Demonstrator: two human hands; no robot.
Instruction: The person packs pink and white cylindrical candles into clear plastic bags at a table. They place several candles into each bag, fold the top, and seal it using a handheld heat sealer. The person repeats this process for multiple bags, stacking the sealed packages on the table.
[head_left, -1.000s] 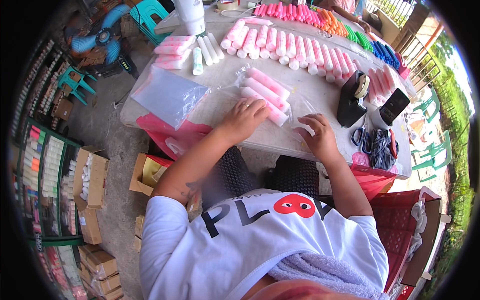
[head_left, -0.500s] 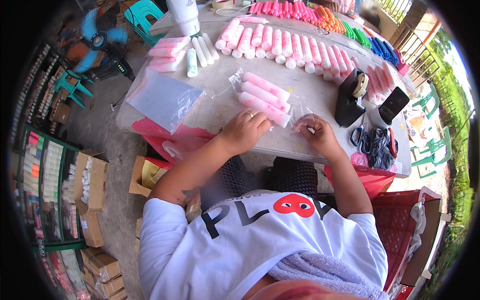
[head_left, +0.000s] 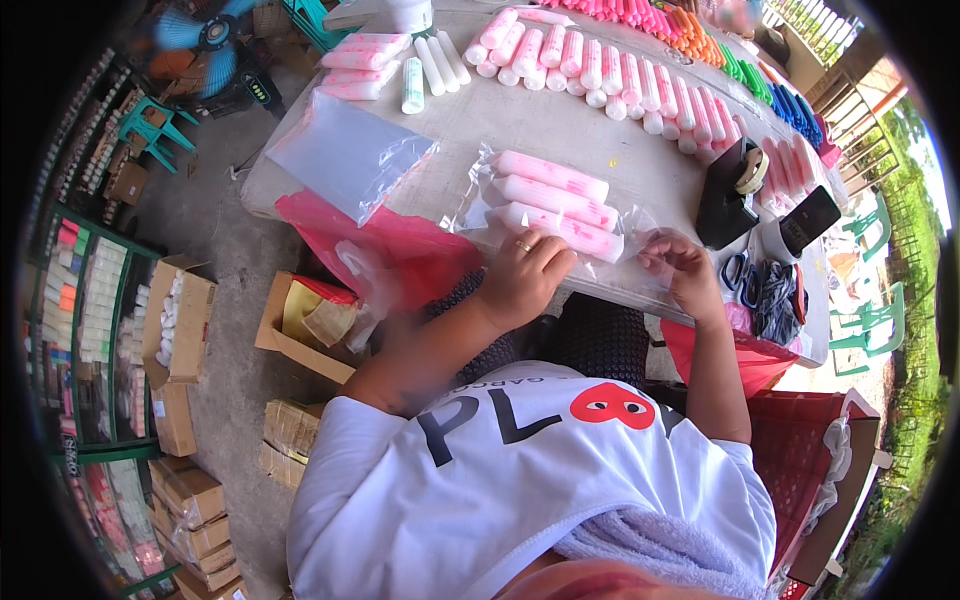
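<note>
Three white candles [head_left: 556, 200] with pink-printed wraps lie side by side in a clear plastic bag [head_left: 480, 192] near the table's front edge. My left hand [head_left: 522, 280], with a ring on one finger, has its fingers curled against the nearest candle through the plastic. Just right of the candle ends, my right hand [head_left: 685, 270] pinches the loose clear end of the bag; its fingertips are partly hidden by the crinkled film. Left of the bag lies a stack of flat clear bags [head_left: 345, 150].
Rows of pink-wrapped candles [head_left: 610, 80] stretch across the table [head_left: 450, 120], with coloured sticks [head_left: 690, 35] behind. A black tape dispenser [head_left: 727, 195], a phone [head_left: 808, 220] and scissors [head_left: 740, 275] lie to the right. Cardboard boxes [head_left: 180, 320] and a fan [head_left: 215, 35] stand at left.
The head view has shifted, moving the table scene within it. My left fingers stay at the nearest candle, and my right hand still holds the bag's loose end, its fingers now more raised.
</note>
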